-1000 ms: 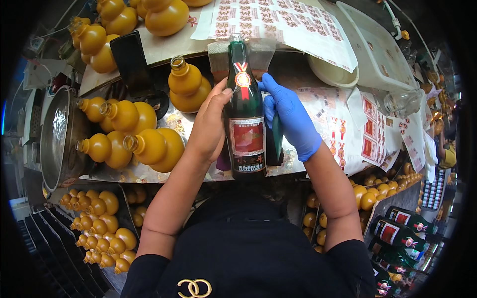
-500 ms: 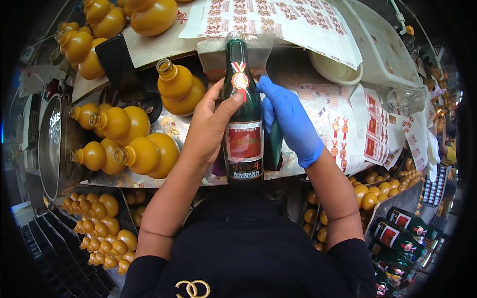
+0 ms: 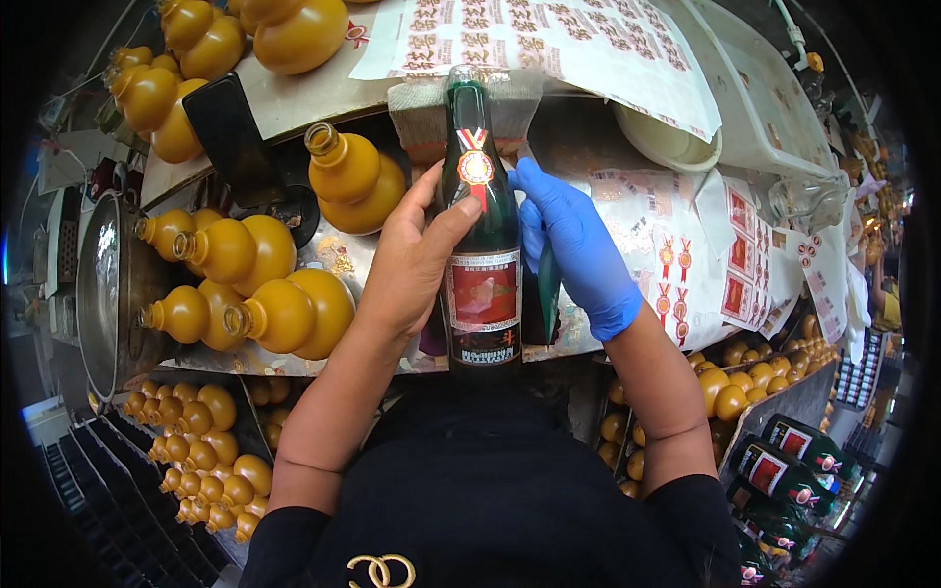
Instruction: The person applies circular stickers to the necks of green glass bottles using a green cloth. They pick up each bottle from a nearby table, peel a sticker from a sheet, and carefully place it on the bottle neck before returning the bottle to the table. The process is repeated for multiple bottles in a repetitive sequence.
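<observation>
A dark green glass bottle (image 3: 482, 230) lies in front of me, neck pointing away. It has a red and white front label (image 3: 484, 294) and a gold medal sticker (image 3: 476, 169) with red ribbons below its neck. My bare left hand (image 3: 412, 255) is closed around the bottle's left side, its thumb on the sticker's lower ribbon. At the bottle's right shoulder is my right hand (image 3: 576, 245), in a blue glove, its fingers curled around a flat, pointed green tool (image 3: 549, 299). That tool's exact kind is unclear. The neck rests against a pale padded block (image 3: 417, 110).
Yellow gourd-shaped bottles (image 3: 358, 181) stand to the left, near a metal pan (image 3: 106, 284) and a dark phone-like slab (image 3: 227, 132). Sticker sheets (image 3: 676, 279) cover the table's right side. A white bowl (image 3: 667, 147) sits behind them. Crates of small gourd bottles (image 3: 211, 451) flank me below.
The green tool in my right hand has turned and shows a narrower side. Both hands keep their places at the bottle, and the whole view has shifted slightly.
</observation>
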A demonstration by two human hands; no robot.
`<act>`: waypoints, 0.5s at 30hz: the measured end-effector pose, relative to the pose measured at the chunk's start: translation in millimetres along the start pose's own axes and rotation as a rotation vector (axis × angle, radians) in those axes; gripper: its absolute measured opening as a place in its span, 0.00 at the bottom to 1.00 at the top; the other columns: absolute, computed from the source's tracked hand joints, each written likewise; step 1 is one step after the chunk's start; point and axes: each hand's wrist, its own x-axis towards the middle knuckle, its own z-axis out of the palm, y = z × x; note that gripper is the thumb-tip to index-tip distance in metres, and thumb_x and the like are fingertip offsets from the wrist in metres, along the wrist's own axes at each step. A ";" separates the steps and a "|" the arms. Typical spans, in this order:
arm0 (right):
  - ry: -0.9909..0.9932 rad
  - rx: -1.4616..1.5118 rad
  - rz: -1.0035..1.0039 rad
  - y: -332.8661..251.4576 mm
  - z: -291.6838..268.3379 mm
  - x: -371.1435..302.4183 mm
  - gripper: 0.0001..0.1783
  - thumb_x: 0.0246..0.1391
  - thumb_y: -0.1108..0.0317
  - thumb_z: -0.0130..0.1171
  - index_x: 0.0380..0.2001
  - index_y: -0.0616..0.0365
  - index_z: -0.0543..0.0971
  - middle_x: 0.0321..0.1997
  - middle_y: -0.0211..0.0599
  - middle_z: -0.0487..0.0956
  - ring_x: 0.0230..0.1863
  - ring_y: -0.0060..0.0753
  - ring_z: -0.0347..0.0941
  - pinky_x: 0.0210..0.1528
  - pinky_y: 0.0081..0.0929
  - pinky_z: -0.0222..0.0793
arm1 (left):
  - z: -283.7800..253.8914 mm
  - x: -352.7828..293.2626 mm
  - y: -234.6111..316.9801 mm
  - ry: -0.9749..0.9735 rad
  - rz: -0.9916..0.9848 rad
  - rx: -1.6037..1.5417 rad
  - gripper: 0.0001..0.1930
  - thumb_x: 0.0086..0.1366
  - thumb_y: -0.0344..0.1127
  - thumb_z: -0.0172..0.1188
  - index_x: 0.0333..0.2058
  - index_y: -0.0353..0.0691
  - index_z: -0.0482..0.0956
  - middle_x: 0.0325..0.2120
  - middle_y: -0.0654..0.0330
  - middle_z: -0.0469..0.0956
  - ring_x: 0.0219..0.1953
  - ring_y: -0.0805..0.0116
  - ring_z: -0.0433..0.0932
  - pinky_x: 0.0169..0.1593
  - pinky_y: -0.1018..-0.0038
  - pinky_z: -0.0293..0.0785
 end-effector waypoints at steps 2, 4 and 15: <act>-0.009 0.087 0.081 6.7 -5.6 4.5 0.28 0.62 0.44 0.49 0.40 0.61 0.80 0.18 0.26 0.69 0.21 0.17 0.64 0.27 0.17 0.59 | -0.8 1.5 1.0 -0.014 -0.027 -0.072 0.27 0.66 0.35 0.57 0.60 0.32 0.61 0.47 0.58 0.74 0.47 0.73 0.73 0.54 0.75 0.70; 0.007 0.098 0.093 10.9 -6.4 5.6 0.28 0.62 0.43 0.49 0.41 0.60 0.80 0.18 0.25 0.69 0.21 0.16 0.63 0.27 0.16 0.58 | 0.7 1.2 3.1 -0.019 -0.026 -0.067 0.28 0.65 0.35 0.58 0.60 0.32 0.61 0.47 0.57 0.74 0.48 0.74 0.73 0.54 0.75 0.70; 0.132 -0.189 -0.477 -2.6 5.3 0.9 0.18 0.58 0.72 0.55 0.52 0.51 0.78 0.20 0.25 0.72 0.20 0.18 0.67 0.25 0.20 0.64 | 0.4 0.3 1.8 0.004 -0.005 0.020 0.31 0.63 0.32 0.61 0.61 0.31 0.59 0.49 0.56 0.73 0.47 0.73 0.73 0.53 0.75 0.71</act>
